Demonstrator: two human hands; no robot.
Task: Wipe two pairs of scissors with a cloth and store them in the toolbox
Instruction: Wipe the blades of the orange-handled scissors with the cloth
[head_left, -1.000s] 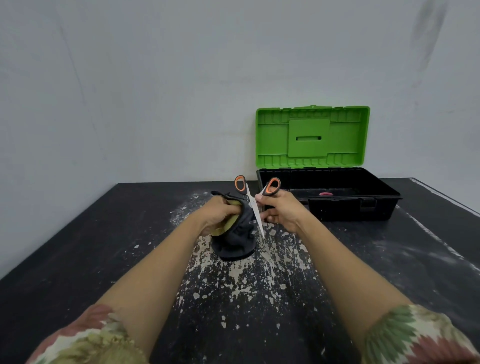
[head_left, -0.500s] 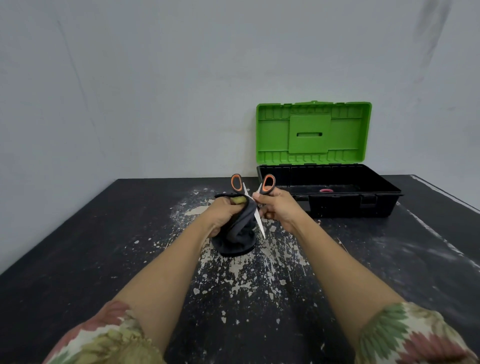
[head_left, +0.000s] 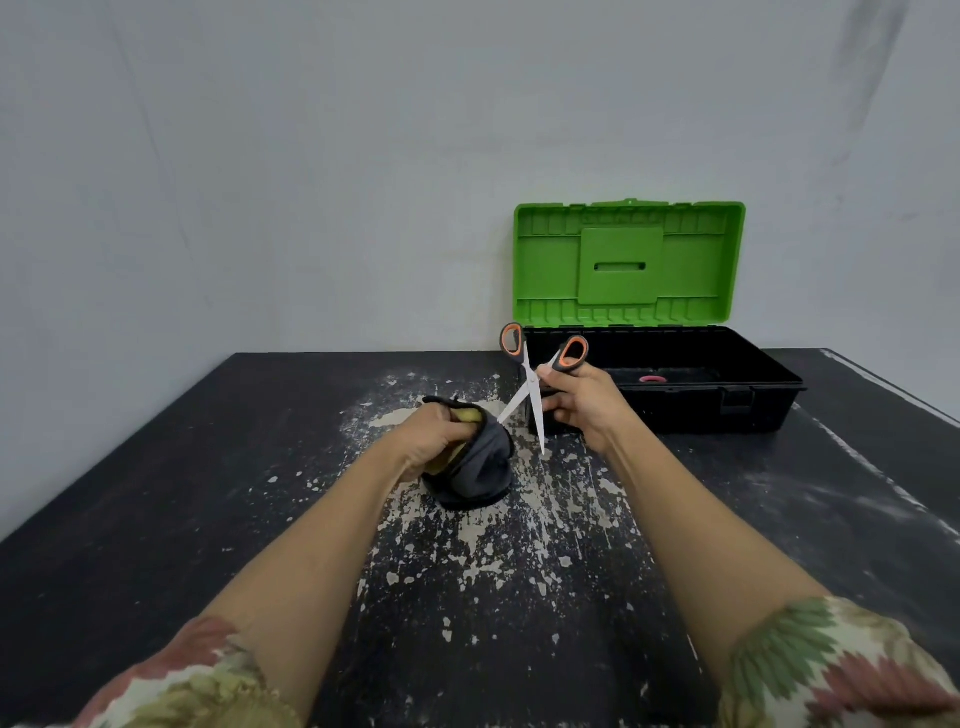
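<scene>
Right hand (head_left: 582, 405) gripping splayed scissors (head_left: 530, 387) handles-up, one blade tip touching the cloth (head_left: 480, 462) bunched in left hand (head_left: 434, 441).

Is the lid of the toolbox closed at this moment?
No, the green lid stands upright behind the open black toolbox.

Both bare forearms emerge from short floral sleeves (head_left: 841, 670) patterned green, red and cream.
</scene>
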